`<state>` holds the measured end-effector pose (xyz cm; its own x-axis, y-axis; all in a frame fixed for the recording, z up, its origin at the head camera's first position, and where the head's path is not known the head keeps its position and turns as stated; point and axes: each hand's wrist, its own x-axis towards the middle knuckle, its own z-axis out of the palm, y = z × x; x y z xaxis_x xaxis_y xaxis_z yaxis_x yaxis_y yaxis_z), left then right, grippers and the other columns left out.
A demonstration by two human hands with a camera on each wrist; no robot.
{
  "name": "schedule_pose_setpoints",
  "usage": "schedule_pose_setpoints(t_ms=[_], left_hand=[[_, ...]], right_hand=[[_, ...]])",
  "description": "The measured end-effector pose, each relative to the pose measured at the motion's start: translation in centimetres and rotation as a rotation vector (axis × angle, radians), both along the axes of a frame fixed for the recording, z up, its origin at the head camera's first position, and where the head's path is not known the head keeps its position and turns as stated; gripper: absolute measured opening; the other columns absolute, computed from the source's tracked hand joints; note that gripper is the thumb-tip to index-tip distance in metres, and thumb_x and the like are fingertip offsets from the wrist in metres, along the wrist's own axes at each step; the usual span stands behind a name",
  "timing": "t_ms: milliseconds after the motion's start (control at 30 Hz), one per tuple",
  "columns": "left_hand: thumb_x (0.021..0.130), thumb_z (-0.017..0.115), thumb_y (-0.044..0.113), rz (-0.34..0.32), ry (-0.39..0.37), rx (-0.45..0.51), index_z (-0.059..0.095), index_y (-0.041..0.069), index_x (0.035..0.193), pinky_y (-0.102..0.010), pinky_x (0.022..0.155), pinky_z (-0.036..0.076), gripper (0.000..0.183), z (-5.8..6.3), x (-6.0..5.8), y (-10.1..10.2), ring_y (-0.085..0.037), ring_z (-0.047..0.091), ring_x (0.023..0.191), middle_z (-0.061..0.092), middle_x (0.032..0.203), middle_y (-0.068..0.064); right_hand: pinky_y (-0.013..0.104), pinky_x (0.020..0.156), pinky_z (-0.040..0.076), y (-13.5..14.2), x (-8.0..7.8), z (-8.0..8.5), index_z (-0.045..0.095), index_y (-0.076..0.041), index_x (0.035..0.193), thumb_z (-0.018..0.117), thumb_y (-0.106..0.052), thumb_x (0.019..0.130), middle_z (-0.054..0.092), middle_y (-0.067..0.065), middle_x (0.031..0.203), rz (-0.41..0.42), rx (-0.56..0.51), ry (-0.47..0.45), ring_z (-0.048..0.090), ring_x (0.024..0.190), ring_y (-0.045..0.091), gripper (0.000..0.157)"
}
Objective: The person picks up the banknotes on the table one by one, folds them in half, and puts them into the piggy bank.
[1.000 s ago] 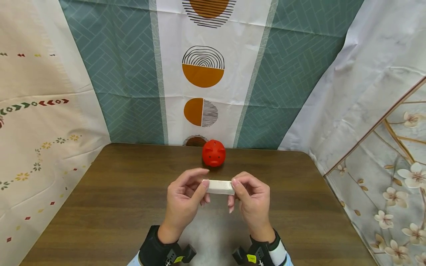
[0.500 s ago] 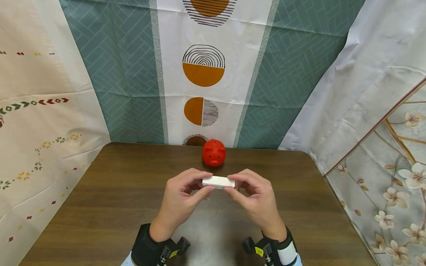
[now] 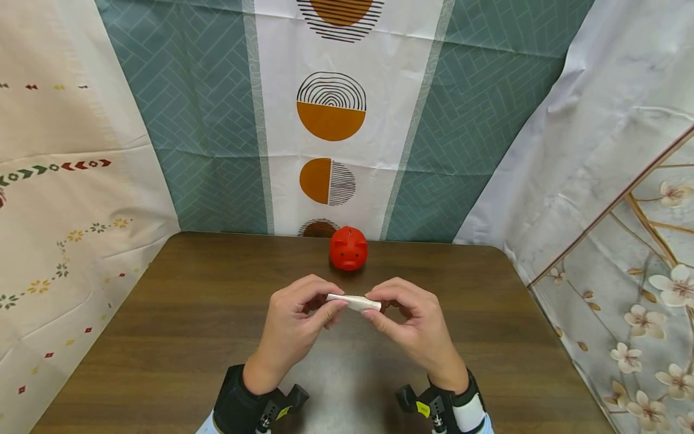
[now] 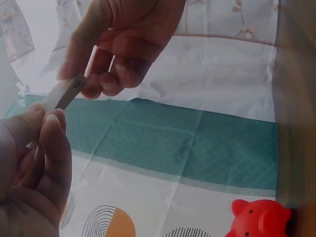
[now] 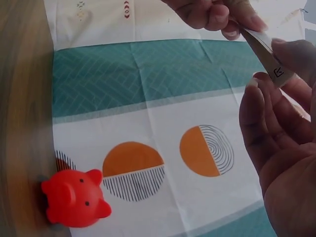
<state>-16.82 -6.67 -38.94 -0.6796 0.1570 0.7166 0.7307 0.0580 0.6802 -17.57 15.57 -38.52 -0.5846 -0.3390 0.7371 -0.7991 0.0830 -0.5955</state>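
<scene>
A slim white bar (image 3: 355, 302) is held level between both hands, over the middle of the table. Its middle looks twisted, with the two ends turned against each other. My left hand (image 3: 297, 318) pinches its left end between thumb and fingers, and my right hand (image 3: 416, 314) pinches the right end likewise. In the right wrist view, a small black mark shows on the shaded face of the bar (image 5: 266, 55). Fingertips cover both ends. Just beyond the hands sits a red piggy bank (image 3: 349, 249), facing me, a slot on its top.
The brown wooden table (image 3: 162, 313) ends a little behind the piggy bank. A patterned teal and white cloth (image 3: 217, 120) hangs behind it. Pale cloths hang at the left and a flowered cloth (image 3: 623, 313) at the right.
Both hands have shifted their grip, with fingertips now above and thumbs below at each end. The bar has gone from straight to twisted. The piggy bank has stayed put.
</scene>
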Motion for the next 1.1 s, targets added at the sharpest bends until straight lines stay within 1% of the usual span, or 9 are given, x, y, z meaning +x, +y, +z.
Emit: schedule_pose_setpoints(t_ms=[67,167,233,400,533,733,933,1000,1100], left_hand=[[0.083,0.08,-0.003,-0.008,-0.004,-0.027,0.072,0.009,0.097,-0.022,0.052,0.054,0.02,-0.1,0.0,-0.1,-0.007,0.058,0.059,0.065,0.079,-0.002],[0.087,0.077,-0.003,-0.055,0.003,-0.072,0.072,0.01,0.099,-0.021,0.05,0.052,0.018,-0.2,0.0,-0.1,-0.004,0.057,0.057,0.063,0.076,-0.001],[0.09,0.075,0.0,-0.087,0.004,-0.089,0.072,0.01,0.099,-0.02,0.049,0.051,0.014,-0.2,0.0,-0.1,-0.003,0.056,0.057,0.062,0.074,0.0],[0.094,0.072,0.004,-0.136,-0.002,-0.069,0.072,0.011,0.097,-0.02,0.049,0.051,0.008,-0.4,0.1,0.2,-0.002,0.056,0.057,0.062,0.071,0.0],[0.093,0.072,0.003,-0.173,0.0,-0.046,0.071,0.009,0.097,-0.021,0.05,0.053,0.007,-0.5,0.1,0.5,-0.004,0.058,0.057,0.065,0.074,-0.003],[0.093,0.07,-0.002,-0.17,0.024,-0.014,0.071,0.009,0.095,-0.019,0.05,0.052,0.011,-0.5,0.3,0.8,-0.005,0.059,0.056,0.067,0.072,-0.004],[0.09,0.07,-0.008,-0.159,0.11,0.01,0.072,0.008,0.092,-0.017,0.051,0.05,0.017,-0.4,0.3,1.1,-0.005,0.059,0.056,0.066,0.07,-0.003],[0.09,0.07,-0.01,-0.166,0.105,0.027,0.072,0.008,0.093,-0.018,0.05,0.05,0.018,-0.3,0.3,1.1,-0.005,0.058,0.055,0.065,0.069,-0.003],[0.09,0.068,-0.012,-0.18,0.059,0.053,0.071,0.006,0.094,-0.02,0.049,0.052,0.018,-0.4,0.3,0.9,-0.007,0.059,0.054,0.065,0.068,-0.006]], right_hand=[[0.022,0.063,0.055,0.0,0.0,0.0,0.074,-0.006,0.105,0.08,0.014,0.078,0.071,0.008,0.093,0.007,-0.016,0.0,0.062,0.078,0.013,0.034],[0.019,0.054,0.049,0.1,0.1,0.0,0.075,-0.009,0.101,0.079,0.012,0.079,0.069,0.004,0.085,-0.007,-0.012,-0.016,0.058,0.07,0.01,0.031],[0.019,0.052,0.047,0.1,0.2,-0.1,0.075,-0.011,0.099,0.078,0.011,0.081,0.069,0.002,0.082,-0.002,-0.006,-0.041,0.057,0.068,0.009,0.029],[0.023,0.054,0.051,-0.4,0.2,-0.4,0.075,-0.008,0.103,0.078,0.01,0.082,0.07,0.007,0.085,0.06,-0.026,-0.076,0.059,0.071,0.012,0.027],[0.022,0.05,0.045,-1.1,0.2,-0.6,0.076,-0.007,0.102,0.076,0.011,0.083,0.071,0.007,0.084,0.084,-0.049,-0.072,0.057,0.068,0.011,0.026],[0.022,0.047,0.044,-1.5,0.4,-0.9,0.076,-0.006,0.098,0.072,0.016,0.083,0.067,0.006,0.079,0.103,-0.096,-0.074,0.055,0.065,0.011,0.027],[0.023,0.046,0.043,-1.7,0.2,-1.2,0.075,-0.002,0.098,0.069,0.02,0.082,0.061,0.007,0.074,0.173,-0.174,-0.038,0.054,0.065,0.013,0.028],[0.023,0.046,0.044,-1.8,0.2,-1.2,0.075,-0.001,0.098,0.067,0.021,0.083,0.06,0.007,0.075,0.19,-0.192,-0.047,0.053,0.064,0.013,0.027],[0.025,0.047,0.047,-1.8,0.3,-1.0,0.073,0.001,0.097,0.065,0.021,0.086,0.061,0.009,0.075,0.199,-0.215,-0.086,0.054,0.062,0.014,0.024]])
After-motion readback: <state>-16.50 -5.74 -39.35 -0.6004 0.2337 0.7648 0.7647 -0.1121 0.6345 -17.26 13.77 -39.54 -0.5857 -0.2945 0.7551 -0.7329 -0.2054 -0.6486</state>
